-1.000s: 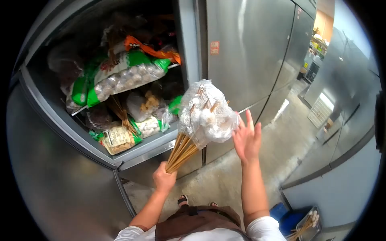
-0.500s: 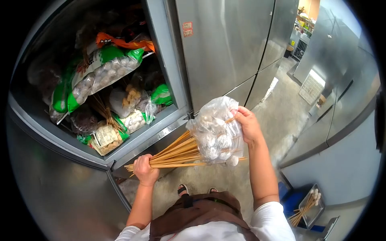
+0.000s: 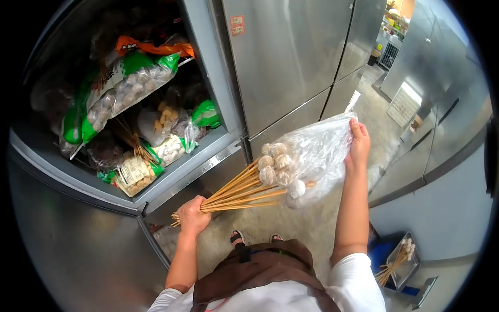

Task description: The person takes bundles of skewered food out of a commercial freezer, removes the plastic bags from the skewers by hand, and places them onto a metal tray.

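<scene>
My left hand (image 3: pixel 193 215) is closed round the lower ends of a bundle of wooden skewers (image 3: pixel 239 191). Whitish and pale brown balls (image 3: pixel 275 162), likely meatballs, sit on the far ends of the sticks. A thin clear plastic bag (image 3: pixel 322 151) is pinched at its edge by my right hand (image 3: pixel 358 143) and stretched out to the right. Several balls show outside the bag, while its near end still drapes over others, including a white one at the lower side.
An open freezer (image 3: pixel 231 122) on the left holds green-and-clear bags of balls (image 3: pixel 127 88), an orange packet (image 3: pixel 153 48) and more skewers. Steel doors (image 3: pixel 286 57) stand ahead. At lower right, a metal tray (image 3: pixel 406 268) carries skewered balls.
My right hand has pulled the plastic bag to the right, partly off the skewers. The balls, covered before, now show. My left hand has shifted slightly right with the bundle.
</scene>
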Action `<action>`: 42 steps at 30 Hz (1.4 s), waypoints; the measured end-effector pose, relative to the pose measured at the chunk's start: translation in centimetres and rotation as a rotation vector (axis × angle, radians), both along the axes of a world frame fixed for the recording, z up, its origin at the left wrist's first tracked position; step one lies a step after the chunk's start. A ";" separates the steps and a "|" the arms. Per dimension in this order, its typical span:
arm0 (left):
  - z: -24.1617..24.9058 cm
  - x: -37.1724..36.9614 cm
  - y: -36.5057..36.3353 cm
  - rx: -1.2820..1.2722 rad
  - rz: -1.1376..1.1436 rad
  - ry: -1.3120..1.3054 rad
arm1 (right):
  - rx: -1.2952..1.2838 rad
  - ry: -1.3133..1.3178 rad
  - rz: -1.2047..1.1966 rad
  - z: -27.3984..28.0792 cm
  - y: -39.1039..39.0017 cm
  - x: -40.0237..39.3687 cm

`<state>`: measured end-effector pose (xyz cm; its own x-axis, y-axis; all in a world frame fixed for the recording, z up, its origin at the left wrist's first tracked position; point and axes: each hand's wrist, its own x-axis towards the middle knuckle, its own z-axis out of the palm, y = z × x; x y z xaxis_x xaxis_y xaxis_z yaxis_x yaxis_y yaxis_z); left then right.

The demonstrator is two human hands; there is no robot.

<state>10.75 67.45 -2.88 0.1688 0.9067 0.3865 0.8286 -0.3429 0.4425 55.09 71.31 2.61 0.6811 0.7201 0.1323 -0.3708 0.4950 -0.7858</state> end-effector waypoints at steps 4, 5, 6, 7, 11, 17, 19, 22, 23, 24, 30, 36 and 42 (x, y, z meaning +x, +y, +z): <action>0.5 0.2 0.6 0.025 -0.107 0.066 | -0.125 0.019 -0.015 -2.2 -1.7 2.3; 0.5 0.4 0.7 0.089 -0.173 0.073 | -0.136 0.029 -0.021 -2.7 -2.4 2.3; 0.4 0.6 0.9 0.151 -0.246 0.078 | -0.188 -0.012 0.013 -3.2 -3.2 2.2; 0.1 0.6 0.9 0.137 -0.268 0.084 | -0.241 -0.051 0.041 -3.8 -4.3 2.3; -1.8 1.0 1.8 0.182 -0.205 0.179 | -0.608 -0.471 0.524 -4.5 -10.2 2.4; -2.1 6.3 0.9 0.258 -0.164 0.422 | -0.956 -0.993 -0.090 -13.3 -15.4 5.6; -2.3 7.7 1.0 0.272 -0.176 0.437 | -0.750 -0.982 -0.048 -12.9 -17.5 3.5; -2.9 8.8 -0.7 0.225 -0.190 0.447 | -0.551 -1.143 -0.023 -10.7 -20.9 -1.8; -2.9 9.6 -0.7 0.220 -0.187 0.410 | -0.565 -1.133 -0.042 -10.8 -21.4 -3.3; -2.9 10.6 -0.8 0.230 -0.210 0.408 | -0.604 -1.274 -0.057 -10.8 -21.6 -4.6; -2.9 11.9 -1.5 0.230 -0.302 0.359 | -0.546 -1.427 -0.300 -16.3 -21.8 -6.4; -4.0 8.1 -3.9 -0.052 -0.224 0.513 | -0.536 -1.071 -0.306 -18.2 -26.9 -6.0; -6.0 5.2 -3.7 -0.137 -0.730 0.521 | -0.796 -0.026 -0.412 -22.2 -33.6 -4.3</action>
